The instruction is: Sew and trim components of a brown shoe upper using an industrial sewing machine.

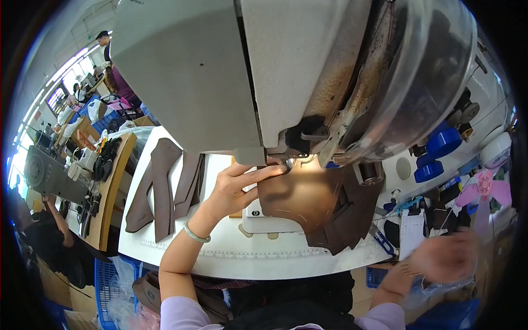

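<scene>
"Filling the upper middle of the frame: what?"

"Grey-white sewing machine (187, 77). Below it, white tabletop (253, 268), ruler markings (236, 254) near its lower edge."

"Workpiece?"

"Brown panel (300, 195), centre of frame, partly under the machine at the lit sewing area (308, 161). Darker layers overlie its right part. Judged part-way: in place, not completed."

"Left over?"

"Loose brown strips (164, 198), left of centre on the tabletop, apart from the panel. Probably unworked; relation to the panel uncertain."

"Hands?"

"Left hand (234, 190), just left of the sewing area: fingers (267, 174) nearly straight, index tip by the panel's upper edge, thumb slightly apart. Whether they pinch anything, cannot tell. Right hand (446, 257), lower right, well apart from the panel, near a white paper sheet (411, 231): too blurred to judge opening or hold."

"Smallest evidence?"

"Short pale marks (281, 210) on the panel. Stitches or drawn lines, cannot tell; hence no seam recorded as done."
</scene>
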